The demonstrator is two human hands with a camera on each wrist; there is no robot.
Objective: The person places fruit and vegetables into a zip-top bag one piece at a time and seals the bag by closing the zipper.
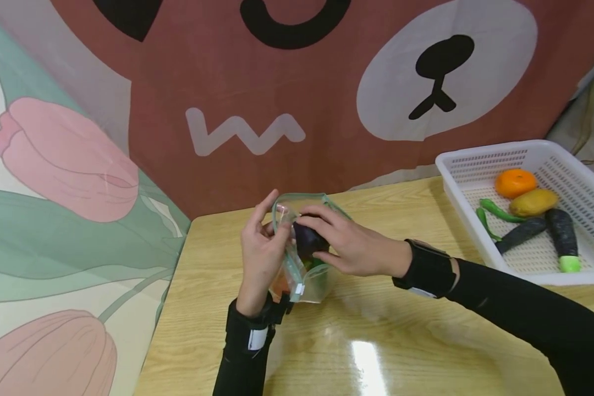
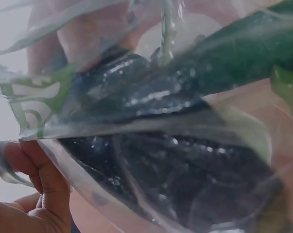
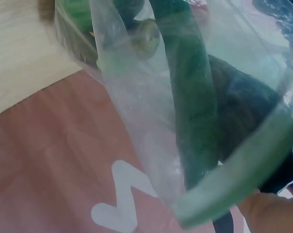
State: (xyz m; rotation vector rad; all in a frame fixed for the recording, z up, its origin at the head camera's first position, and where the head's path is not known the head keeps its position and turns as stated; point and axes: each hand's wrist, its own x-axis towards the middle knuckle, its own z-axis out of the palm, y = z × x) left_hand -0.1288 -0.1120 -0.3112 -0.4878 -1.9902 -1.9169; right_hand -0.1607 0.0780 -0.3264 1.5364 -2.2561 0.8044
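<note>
A clear zip bag with a green-edged mouth is held up above the table. My left hand grips the left side of its mouth, thumb and fingers on the rim. In the bag's mouth is a dark purple eggplant, with the fingers of my right hand curled over it. Through the plastic in the left wrist view, the glossy dark skin of the eggplant shows. A long green cucumber-like vegetable stands inside the bag in the right wrist view. Other contents are blurred by the film.
At the right stands a white plastic basket holding an orange, a yellow potato-like item, green peppers and two dark elongated vegetables. The wooden table meets a printed cloth at its back and left.
</note>
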